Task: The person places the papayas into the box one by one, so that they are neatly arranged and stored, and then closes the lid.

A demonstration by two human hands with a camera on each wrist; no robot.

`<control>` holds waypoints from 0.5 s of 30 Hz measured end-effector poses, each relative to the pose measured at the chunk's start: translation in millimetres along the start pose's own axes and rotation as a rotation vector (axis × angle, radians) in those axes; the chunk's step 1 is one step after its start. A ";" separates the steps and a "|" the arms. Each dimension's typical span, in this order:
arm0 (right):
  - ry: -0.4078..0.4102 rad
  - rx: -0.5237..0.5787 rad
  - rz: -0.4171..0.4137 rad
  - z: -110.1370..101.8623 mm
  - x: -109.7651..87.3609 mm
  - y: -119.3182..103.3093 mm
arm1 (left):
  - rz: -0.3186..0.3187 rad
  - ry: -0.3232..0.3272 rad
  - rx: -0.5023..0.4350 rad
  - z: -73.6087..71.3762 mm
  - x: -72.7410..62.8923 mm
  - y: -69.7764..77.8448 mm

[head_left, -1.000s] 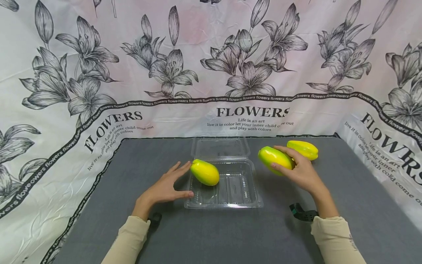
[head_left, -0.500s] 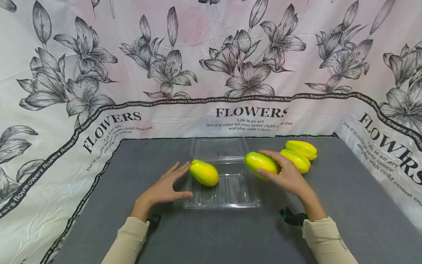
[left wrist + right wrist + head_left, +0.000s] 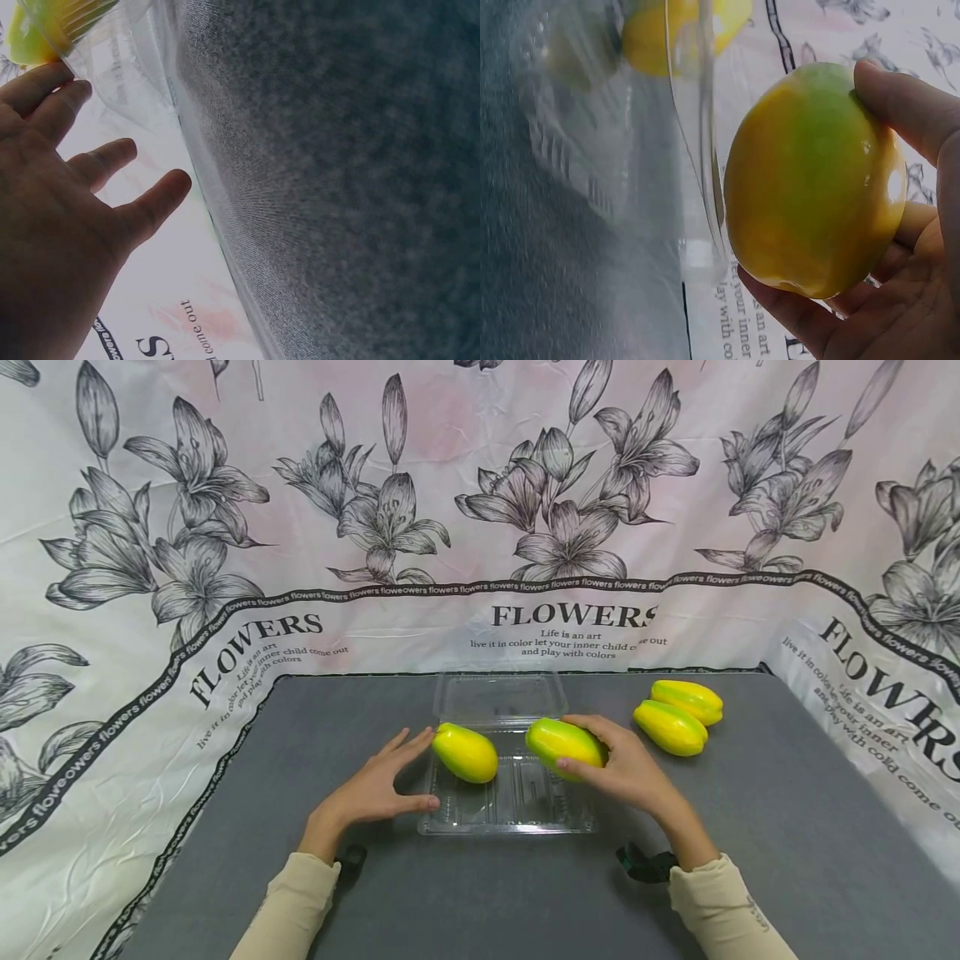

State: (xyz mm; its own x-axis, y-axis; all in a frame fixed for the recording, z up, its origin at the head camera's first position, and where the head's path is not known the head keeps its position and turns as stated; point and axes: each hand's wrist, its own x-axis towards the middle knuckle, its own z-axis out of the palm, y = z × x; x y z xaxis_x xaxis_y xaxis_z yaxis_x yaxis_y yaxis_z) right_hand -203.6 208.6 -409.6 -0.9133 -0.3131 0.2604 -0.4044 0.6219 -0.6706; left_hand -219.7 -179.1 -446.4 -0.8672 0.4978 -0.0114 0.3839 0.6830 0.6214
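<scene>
A yellow-green papaya is in my right hand, gripped between thumb and fingers over the right part of a clear plastic clamshell box. In the right wrist view, the held papaya is beside the box's wall, above its floor. Another papaya lies tilted in the box's left half. My left hand is spread at the box's left side, its fingers straight. In the left wrist view, the left hand's fingertips are by the box's wall; whether they touch it I cannot tell.
Two more papayas, a nearer one and a farther one, lie together at the back right of the grey table. The box's lid lies folded back toward the flower-printed cloth.
My right hand has carried its papaya leftward from beside the other papayas to over the box, bringing the nearer of those two into view. The left hand has stayed in place.
</scene>
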 end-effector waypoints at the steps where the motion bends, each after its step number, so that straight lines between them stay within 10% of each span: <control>1: -0.005 0.001 -0.008 1.3 0.3 -1.5 | -0.002 -0.002 0.000 0.0 0.0 0.6; 15: -0.042 0.050 -0.114 18.9 9.5 -25.1 | -0.012 -0.004 -0.011 1.8 -0.2 2.1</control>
State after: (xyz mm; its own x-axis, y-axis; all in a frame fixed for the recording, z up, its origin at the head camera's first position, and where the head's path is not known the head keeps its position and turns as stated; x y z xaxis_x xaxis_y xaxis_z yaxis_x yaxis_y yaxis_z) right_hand -201.3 176.5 -403.4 -0.8581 -0.4103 0.3087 -0.5020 0.5442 -0.6722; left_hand -218.2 -176.8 -446.5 -0.8703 0.4921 -0.0217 0.3703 0.6826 0.6300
